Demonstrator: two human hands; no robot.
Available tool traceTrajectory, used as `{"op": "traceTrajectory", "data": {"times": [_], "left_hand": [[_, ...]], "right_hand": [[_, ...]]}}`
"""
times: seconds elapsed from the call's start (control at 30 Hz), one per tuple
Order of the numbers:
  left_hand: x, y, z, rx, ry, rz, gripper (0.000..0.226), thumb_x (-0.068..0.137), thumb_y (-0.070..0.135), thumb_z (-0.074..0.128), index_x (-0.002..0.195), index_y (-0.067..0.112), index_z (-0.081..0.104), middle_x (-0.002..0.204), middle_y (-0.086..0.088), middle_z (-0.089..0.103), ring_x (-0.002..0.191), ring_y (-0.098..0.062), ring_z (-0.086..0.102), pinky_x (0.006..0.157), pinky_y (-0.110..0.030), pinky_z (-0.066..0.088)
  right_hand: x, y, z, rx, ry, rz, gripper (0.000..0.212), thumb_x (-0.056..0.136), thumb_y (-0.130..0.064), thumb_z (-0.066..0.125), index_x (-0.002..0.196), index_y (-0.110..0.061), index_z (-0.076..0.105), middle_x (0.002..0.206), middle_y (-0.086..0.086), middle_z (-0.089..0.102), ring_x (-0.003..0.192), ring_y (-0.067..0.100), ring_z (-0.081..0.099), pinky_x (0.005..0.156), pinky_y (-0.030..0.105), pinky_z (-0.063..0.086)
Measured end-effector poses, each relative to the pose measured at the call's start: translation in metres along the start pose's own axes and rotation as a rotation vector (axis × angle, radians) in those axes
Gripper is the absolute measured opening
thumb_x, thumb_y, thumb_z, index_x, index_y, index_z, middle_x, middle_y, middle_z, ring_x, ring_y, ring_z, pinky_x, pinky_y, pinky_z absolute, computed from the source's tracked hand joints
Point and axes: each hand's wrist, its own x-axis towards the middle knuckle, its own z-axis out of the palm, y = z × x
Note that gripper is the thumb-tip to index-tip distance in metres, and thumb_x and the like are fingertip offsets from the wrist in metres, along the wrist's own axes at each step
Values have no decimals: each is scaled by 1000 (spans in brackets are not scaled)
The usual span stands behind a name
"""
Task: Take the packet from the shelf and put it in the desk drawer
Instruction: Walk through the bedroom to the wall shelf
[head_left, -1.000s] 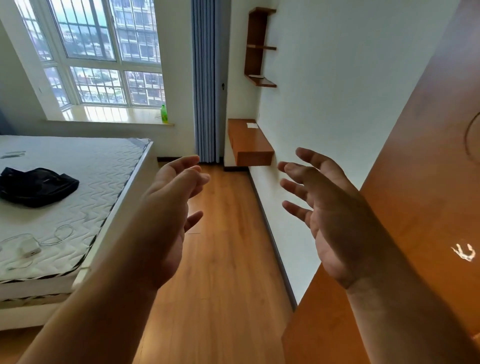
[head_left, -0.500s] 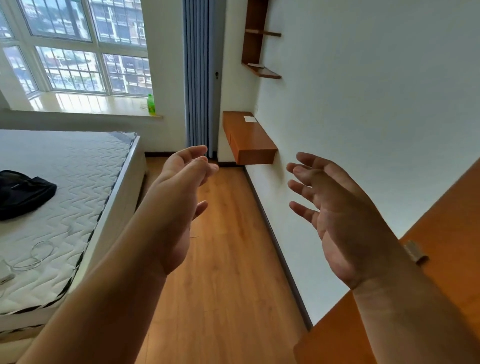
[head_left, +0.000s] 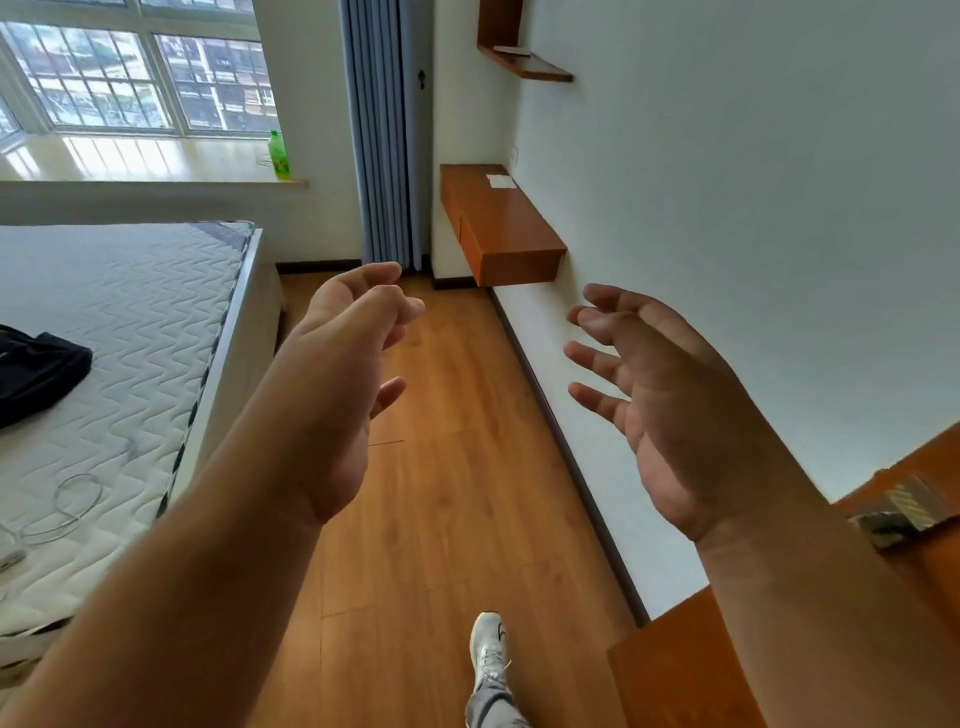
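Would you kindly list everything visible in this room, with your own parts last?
Packet: one, pale, on the wall shelf.
Wall shelf: one, brown, upper wall.
Desk: one, brown, wall-mounted, drawer fronts shut.
Paper: one, white, on the desk.
Bottle: one, green, windowsill.
Curtain: one, grey-blue, corner.
Mattress: one, white, left.
Bag: one, black, on the mattress.
Cable: one, white, on the mattress.
Left hand: open, empty.
Right hand: open, empty.
Shoe: one, white, on the floor.
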Motion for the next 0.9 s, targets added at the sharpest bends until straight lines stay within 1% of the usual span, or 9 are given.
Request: {"op": "traceTrajectory", "data": {"times": [0.13,0.27,0.33,0.4,0.5,0.63,0.7,0.77,0.9], "left_hand": [[33,-4,3,35,11,20,38,99,19,55,133,34,60,125,10,64,122,-10,58,101,-43,49],[76,-7,13,68,28,27,38,100,18,55,134,36,59,134,9,61,127,-9,55,101,-42,48],[100,-7,20,72,39,23,38,99,17,55,132,37,60,135,10,61,126,-6,54,104,-44,48],[125,-8,28,73,61,23,38,99,16,55,131,37,62,132,11,62,125,-6,55,103,-43,48],[162,-9,43,73,93,7,37,99,17,55,130,36,62,127,12,63,125,-9,57,99,-41,48],[206,-13,62,82,97,-9,35,100,19,55,130,36,62,127,11,62,124,-10,57,99,-41,48],[225,-19,67,80,103,-20,35,100,19,55,130,36,61,129,10,62,125,-10,57,99,-41,49],[241,-25,69,73,120,-39,35,99,19,57,128,37,62,128,11,63,126,-10,57,99,-41,49],[267,-30,64,63,131,-68,34,100,18,57,127,38,62,128,9,66,126,-11,59,100,-43,51]], "right_hand": [[39,5,9,16,-20,2,24,100,-39,57,123,-40,61,121,-19,67,122,13,64,103,41,53],[89,9,15,42,-41,-1,27,100,-37,58,127,-37,60,120,-20,68,119,12,65,101,39,54],[116,11,15,52,-46,2,32,95,-42,61,126,-37,61,121,-19,69,119,11,66,99,37,55],[144,15,16,62,-41,7,38,89,-46,60,126,-37,61,121,-19,69,118,11,67,97,35,56],[185,22,18,77,-51,39,30,97,-40,61,126,-35,62,119,-17,70,117,12,66,98,37,56],[237,27,21,90,-54,62,44,84,-46,60,126,-35,62,119,-16,71,117,13,67,96,36,57],[258,29,23,93,-59,61,39,89,-43,63,128,-34,60,120,-15,70,116,13,67,96,35,57],[276,30,25,86,-70,56,31,98,-36,61,129,-34,58,120,-16,68,117,12,66,97,34,55],[304,32,34,46,-103,78,33,101,-35,57,135,-35,56,124,-17,65,118,10,63,101,33,53]]}}
